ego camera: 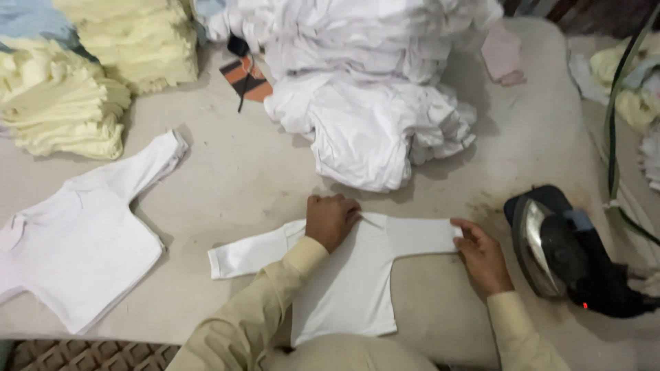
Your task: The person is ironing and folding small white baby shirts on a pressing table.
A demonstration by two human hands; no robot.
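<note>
While the left hand (332, 218) presses flat on the shirt (344, 282) collar, the right hand (481, 255) pinches its sleeve cuff beside the iron (570, 254), near the table's (240, 178) front edge.

My left hand (331, 220) covers the collar area of the small white shirt (350, 282); my forearm hides part of its left side. The shirt's lower hem is partly hidden behind my clothing at the bottom edge. My right hand (482, 255) covers the cuff of the right sleeve. The second white shirt (82, 240) is cut off by the left edge. The white garment pile (371, 82) and the yellow stacks (89, 75) run past the top edge. The iron (570, 254) is blurred; its cord (619, 124) leaves the frame at the right.
</note>
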